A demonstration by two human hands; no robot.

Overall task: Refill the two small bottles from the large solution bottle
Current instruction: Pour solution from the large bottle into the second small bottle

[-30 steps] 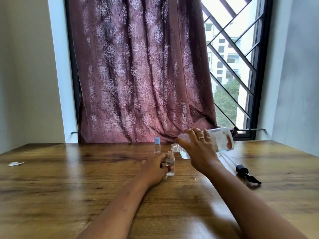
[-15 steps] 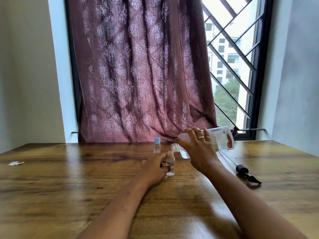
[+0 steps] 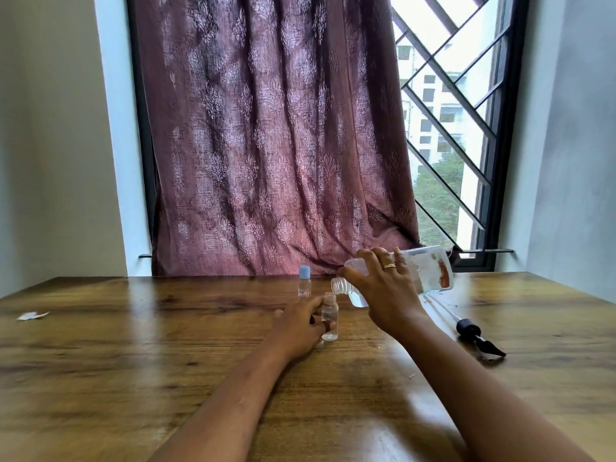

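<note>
tilting the large clear plastic solution bottle sideways, the right hand holds its neck over the small uncapped clear bottle, which the left hand steadies upright mid-counter; a blue-capped small bottle stands at 11 o'clock.

The large solution bottle is clear plastic with an orange-printed label, uncapped and tipped nearly flat — its threaded mouth just above the open small bottle. That clear vial stands upright on the wood. At its 11 o'clock, close by, stands the capped small bottle — pale blue lid.
</note>
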